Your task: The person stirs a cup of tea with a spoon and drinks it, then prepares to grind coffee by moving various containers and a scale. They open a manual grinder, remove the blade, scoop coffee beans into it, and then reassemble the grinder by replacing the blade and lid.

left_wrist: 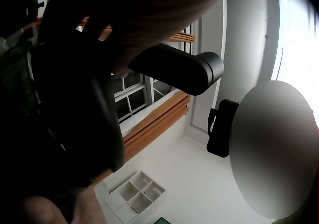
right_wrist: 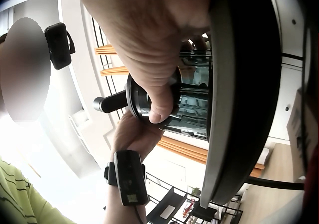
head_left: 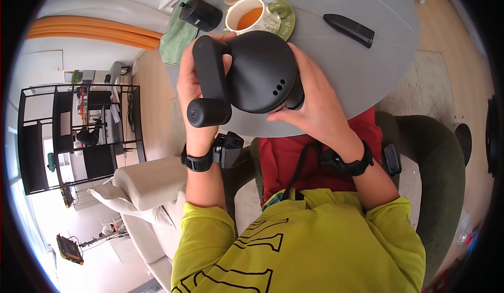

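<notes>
Both hands hold a black, domed hand-held device (head_left: 260, 67) above the table's near edge. Its top has three small dark holes, and a black arm (head_left: 210, 72) with a cylindrical knob (head_left: 209, 112) juts out at the left. My left hand (head_left: 187, 83) grips the left side behind that arm, its fingers partly hidden. On the other side my right hand (head_left: 319, 96) wraps round the device, thumb bent across the front. The right wrist view shows the clear body (right_wrist: 193, 102) and the right thumb (right_wrist: 160, 107) on its dark collar. The left wrist view is dark around the left hand.
Beyond the device, a cup of orange-brown drink (head_left: 245, 16) stands on a green saucer (head_left: 286, 26). A black canister (head_left: 201, 14) is beside a green cloth (head_left: 176, 43). To the right lies a long black object (head_left: 349, 29) on the grey table (head_left: 367, 67).
</notes>
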The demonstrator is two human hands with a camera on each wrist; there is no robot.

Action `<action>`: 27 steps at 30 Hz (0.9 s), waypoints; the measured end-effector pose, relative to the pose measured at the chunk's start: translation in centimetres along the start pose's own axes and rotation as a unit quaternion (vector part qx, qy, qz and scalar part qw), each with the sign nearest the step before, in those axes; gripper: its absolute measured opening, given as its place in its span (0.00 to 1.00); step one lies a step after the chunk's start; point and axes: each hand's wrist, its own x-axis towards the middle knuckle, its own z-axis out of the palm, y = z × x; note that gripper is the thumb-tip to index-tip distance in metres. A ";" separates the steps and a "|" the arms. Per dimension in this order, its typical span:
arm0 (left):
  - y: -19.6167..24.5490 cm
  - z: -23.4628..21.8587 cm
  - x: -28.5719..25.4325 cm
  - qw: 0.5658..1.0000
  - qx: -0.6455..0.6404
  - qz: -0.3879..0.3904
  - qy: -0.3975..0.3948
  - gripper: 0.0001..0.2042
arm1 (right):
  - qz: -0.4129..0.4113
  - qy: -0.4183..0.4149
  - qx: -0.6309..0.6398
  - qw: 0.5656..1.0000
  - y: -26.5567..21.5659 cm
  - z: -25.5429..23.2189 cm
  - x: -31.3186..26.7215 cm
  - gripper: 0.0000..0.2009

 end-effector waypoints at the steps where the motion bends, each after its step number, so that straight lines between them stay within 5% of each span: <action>1: 0.0 0.0 0.0 1.000 0.001 -0.004 0.004 0.15 | -0.005 0.003 0.000 1.000 0.0 0.0 0.0 0.53; 16: 0.8 0.6 -0.2 1.000 0.024 -0.006 0.012 0.10 | -0.024 0.009 0.004 1.000 0.1 0.0 -0.1 0.52; 21: 1.6 -0.2 -1.3 0.971 0.236 -0.006 0.032 0.13 | -0.087 0.039 0.040 0.995 0.3 -0.3 -0.6 0.52; 24: 0.0 -0.6 -0.7 0.993 0.086 -0.082 0.022 0.16 | -0.076 0.054 0.047 0.995 0.3 -0.5 -0.7 0.52; 27: -0.5 0.3 -0.2 0.997 0.042 -0.067 0.023 0.18 | -0.090 0.078 0.018 0.993 1.1 -0.2 -0.7 0.53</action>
